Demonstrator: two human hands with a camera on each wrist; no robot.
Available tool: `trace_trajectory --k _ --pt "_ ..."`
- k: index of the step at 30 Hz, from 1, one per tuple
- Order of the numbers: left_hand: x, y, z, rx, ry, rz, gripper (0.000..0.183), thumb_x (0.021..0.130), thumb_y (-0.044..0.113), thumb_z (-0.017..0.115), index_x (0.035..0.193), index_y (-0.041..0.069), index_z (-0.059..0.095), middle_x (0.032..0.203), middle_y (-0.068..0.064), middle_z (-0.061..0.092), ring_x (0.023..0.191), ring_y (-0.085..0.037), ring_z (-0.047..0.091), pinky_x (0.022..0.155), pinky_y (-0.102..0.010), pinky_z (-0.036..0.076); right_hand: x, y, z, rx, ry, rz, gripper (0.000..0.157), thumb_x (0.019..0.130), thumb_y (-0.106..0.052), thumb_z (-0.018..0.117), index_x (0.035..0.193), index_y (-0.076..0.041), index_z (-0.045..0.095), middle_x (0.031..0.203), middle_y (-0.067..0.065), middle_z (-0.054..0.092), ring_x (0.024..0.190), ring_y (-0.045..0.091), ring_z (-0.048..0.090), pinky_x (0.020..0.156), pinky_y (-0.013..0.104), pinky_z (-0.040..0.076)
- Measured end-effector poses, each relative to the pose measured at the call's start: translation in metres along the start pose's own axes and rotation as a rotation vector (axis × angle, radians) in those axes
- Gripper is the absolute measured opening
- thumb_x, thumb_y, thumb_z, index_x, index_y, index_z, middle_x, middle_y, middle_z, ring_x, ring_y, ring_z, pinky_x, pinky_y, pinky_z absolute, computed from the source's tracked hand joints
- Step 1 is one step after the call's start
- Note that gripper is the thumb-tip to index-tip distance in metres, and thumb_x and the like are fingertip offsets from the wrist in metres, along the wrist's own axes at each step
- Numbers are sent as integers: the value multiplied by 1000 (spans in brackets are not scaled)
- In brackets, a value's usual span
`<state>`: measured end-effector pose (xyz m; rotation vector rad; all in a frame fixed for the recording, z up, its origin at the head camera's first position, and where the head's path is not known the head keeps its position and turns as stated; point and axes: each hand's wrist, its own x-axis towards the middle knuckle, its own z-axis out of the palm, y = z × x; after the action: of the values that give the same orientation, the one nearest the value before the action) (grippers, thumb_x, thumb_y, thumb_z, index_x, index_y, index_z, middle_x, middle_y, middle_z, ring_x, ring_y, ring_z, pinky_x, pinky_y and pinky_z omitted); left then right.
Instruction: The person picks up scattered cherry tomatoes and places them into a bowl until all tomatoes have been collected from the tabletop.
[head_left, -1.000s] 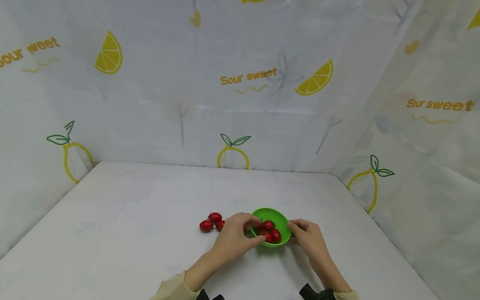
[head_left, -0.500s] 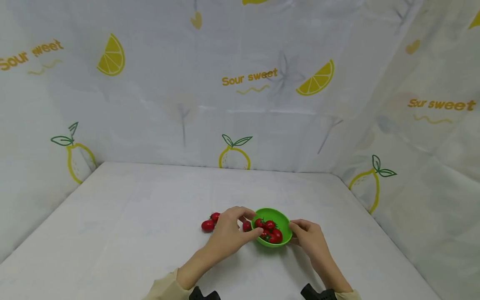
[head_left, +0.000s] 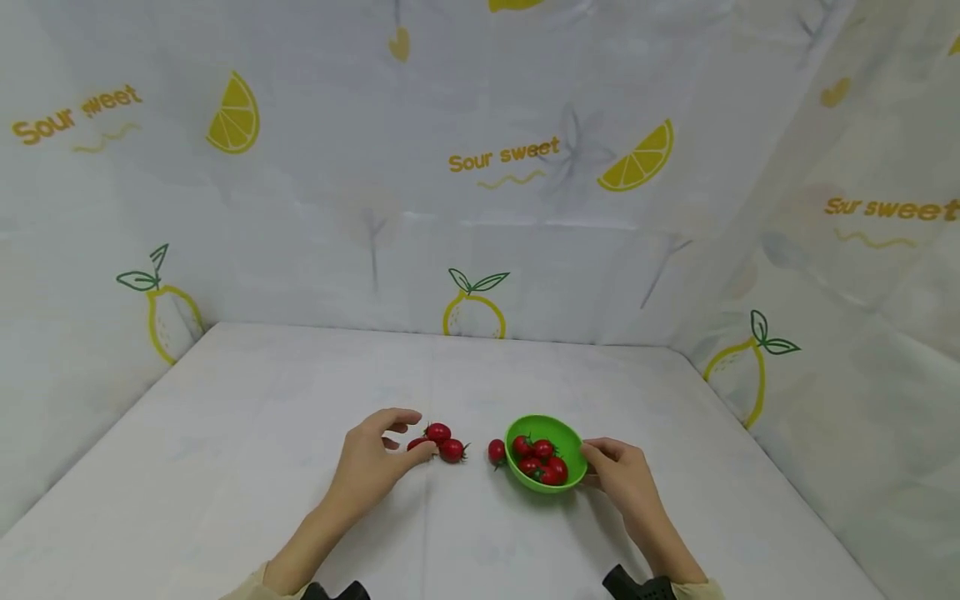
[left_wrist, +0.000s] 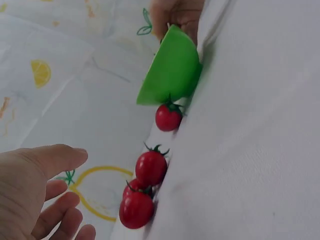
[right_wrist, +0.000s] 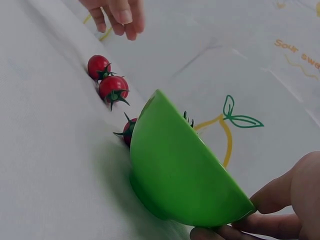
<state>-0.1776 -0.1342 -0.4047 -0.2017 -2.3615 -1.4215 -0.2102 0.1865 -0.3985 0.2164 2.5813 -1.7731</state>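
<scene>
The left hand (head_left: pixel 366 467) is held with its thumb and fingers parted and nothing gripped, and right by its fingertips three red cherry tomatoes (head_left: pixel 452 451) are clustered on the white cloth (head_left: pixel 315 379). Between the hands, a single cherry tomato (head_left: pixel 497 452) is set just beside a green bowl (head_left: pixel 561 430), in which several more cherry tomatoes (head_left: pixel 543 450) are contained. The bowl is pinched at its side by the right hand (head_left: pixel 624 483), thumb at the rim, fingers underneath.

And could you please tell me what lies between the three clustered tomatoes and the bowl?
One tomato, close beside the bowl, then bare table; the head view shows this.
</scene>
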Motion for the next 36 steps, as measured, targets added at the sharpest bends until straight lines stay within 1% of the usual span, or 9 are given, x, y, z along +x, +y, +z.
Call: trace_trajectory --k 3,5,10,13,16,19,23,28,36 --pt "-2 -9 -6 0 -12 -84 40 77 19 86 113 17 71 112 2 66 100 -25 62 80 -37 51 0 -1 0 -4 -3 0 32 100 -15 55 119 11 60 110 21 63 86 22 66 74 32 56" --pt "-1 -12 -8 -3 -26 -125 42 77 21 86 115 17 70 115 -1 65 99 -26 62 80 -37 51 0 -1 0 -3 -4 0 33 100 -14 55 119 11 60 110 21 63 86 22 66 74 33 56" --pt "0 -14 -8 -34 -46 -169 42 78 23 85 117 14 70 115 -6 66 93 -25 64 79 -37 53 -1 0 0 1 -4 -1 33 100 -13 55 120 12 59 111 22 62 86 21 65 74 32 56" --pt "1 -15 -7 -67 -48 -170 41 80 21 84 117 10 70 114 -8 67 96 -25 64 82 -38 53 -2 -1 0 -6 0 5 33 100 -14 55 120 11 60 111 21 62 86 21 65 74 31 56" --pt "0 -17 -5 -103 -51 -169 40 81 20 83 116 6 69 114 -9 67 102 -27 64 84 -38 53 -1 -1 0 -15 -4 5 33 100 -16 55 120 11 60 112 21 62 86 21 65 75 31 56" --pt "0 -19 -3 -128 -63 -180 41 81 20 83 117 5 69 115 -8 67 105 -27 63 84 -38 53 -1 -2 0 -17 -10 0 33 101 -16 55 120 11 60 112 21 62 87 21 65 76 32 56" --pt "-1 -21 0 -126 -73 -192 42 82 20 82 118 5 68 115 -8 67 105 -26 63 84 -38 53 -1 -2 0 -16 -17 -3 33 101 -15 55 120 11 60 112 20 62 88 21 64 76 33 56" --pt "-2 -23 1 -120 -74 -203 42 82 17 82 119 5 67 115 -8 67 100 -25 64 81 -36 54 0 0 0 -9 -18 4 33 100 -15 55 120 12 59 110 19 63 87 20 65 75 31 55" --pt "-3 -24 4 -101 -76 -200 42 81 17 82 118 5 67 112 -9 66 83 -19 64 72 -30 54 1 -1 -1 0 -20 24 34 100 -16 56 121 11 59 111 20 63 87 20 64 73 29 55"
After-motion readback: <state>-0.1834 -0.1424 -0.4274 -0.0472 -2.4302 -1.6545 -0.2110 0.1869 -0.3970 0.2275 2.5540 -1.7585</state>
